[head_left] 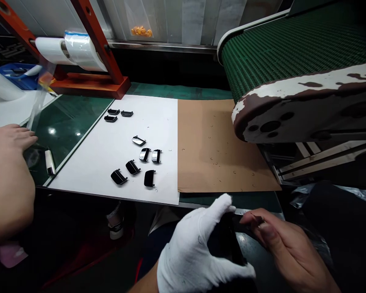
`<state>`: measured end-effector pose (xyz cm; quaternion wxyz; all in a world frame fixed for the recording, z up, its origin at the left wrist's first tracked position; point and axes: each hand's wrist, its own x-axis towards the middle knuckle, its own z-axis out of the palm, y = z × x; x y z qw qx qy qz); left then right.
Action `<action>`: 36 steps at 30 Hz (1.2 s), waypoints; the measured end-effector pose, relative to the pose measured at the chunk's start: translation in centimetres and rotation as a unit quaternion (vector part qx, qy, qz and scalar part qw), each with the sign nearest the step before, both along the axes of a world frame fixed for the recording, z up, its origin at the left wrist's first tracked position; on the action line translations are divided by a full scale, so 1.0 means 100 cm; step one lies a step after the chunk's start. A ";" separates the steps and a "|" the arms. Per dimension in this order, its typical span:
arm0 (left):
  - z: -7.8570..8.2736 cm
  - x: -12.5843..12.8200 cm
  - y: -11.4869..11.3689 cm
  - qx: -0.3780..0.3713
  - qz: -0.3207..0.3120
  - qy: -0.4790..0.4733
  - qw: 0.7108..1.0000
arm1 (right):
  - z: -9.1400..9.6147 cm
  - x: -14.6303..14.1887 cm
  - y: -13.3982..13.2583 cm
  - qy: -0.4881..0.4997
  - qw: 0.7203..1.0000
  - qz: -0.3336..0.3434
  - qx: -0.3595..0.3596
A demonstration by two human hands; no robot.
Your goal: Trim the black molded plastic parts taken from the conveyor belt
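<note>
Gloved left hand clamped on black part; right hand touching it, grip unclear. Part may slip from the glove, short of bench.

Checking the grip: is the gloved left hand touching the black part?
Touching. The head view shows the gloved left hand wrapped around the black part, thumb pressed on its top.
</note>
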<state>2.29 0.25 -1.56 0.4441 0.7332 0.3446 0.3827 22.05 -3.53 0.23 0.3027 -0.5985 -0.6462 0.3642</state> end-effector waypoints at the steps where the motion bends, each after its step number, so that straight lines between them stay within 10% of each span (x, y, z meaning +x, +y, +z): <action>1: 0.000 0.000 0.000 -0.007 -0.001 -0.005 1.000 | 0.005 -0.001 0.000 -0.024 1.000 0.019 -0.005; 14: -0.003 0.004 -0.005 -0.080 -0.016 -0.077 0.994 | 0.028 -0.018 0.011 -0.115 0.982 0.090 -0.118; 36: -0.002 0.002 0.000 -0.016 0.029 0.000 0.999 | 0.015 -0.026 0.010 -0.182 0.978 0.086 0.062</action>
